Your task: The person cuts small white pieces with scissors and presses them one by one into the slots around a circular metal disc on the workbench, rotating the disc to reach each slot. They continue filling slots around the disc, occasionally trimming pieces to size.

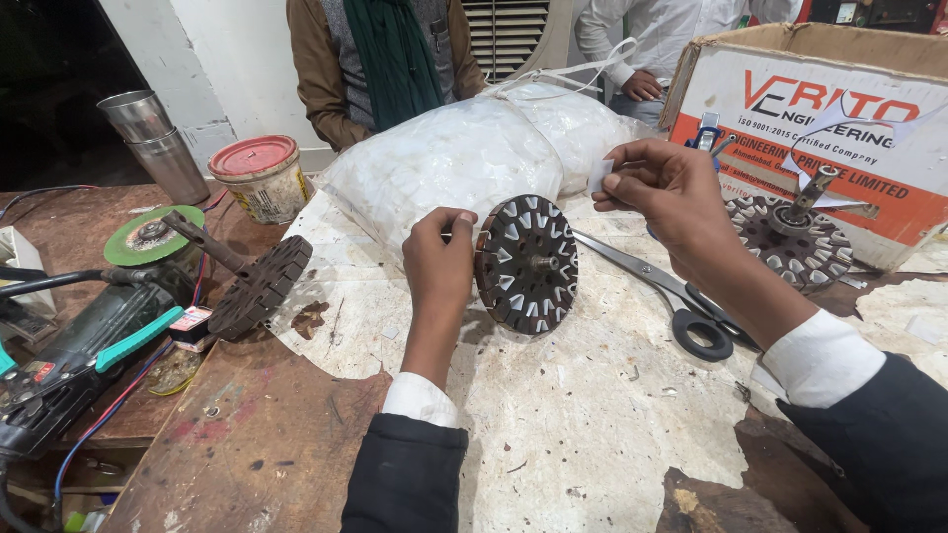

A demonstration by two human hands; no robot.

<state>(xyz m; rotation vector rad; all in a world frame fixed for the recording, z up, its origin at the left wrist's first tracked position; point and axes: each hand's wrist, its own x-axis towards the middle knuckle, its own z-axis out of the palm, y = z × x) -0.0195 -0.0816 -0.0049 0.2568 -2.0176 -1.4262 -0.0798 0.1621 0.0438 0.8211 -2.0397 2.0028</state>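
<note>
Left hand (439,259): it is gripping the slotted stator core (526,264) by its left rim, fingers curled round the edge, holding the disc upright on its edge so the slotted face is turning toward the right.
Right hand (664,192): it is hovering above and to the right of the core, fingers pinched closed on a small white paper slip (598,176).
Stator core: it is standing near the middle of the surface (592,415), on the white sheet, with white liners sitting in many of its slots and a short shaft poking from the centre.
Scissors (681,301): they are lying flat just right of the core, partly under the right wrist.
White plastic bag (474,153): it is lying on the far side, behind both hands.
Second core (796,242): it is resting far right against the cardboard box (839,109).
Dark rotor on a shaft (259,286): it is leaning at the left, apart from the hands.
Angle grinder (89,341): it is lying at the near left edge.
Red-lidded tin (259,176): it is standing far left beside stacked steel cups (153,143).
Other people: two are standing beyond the bag.
</note>
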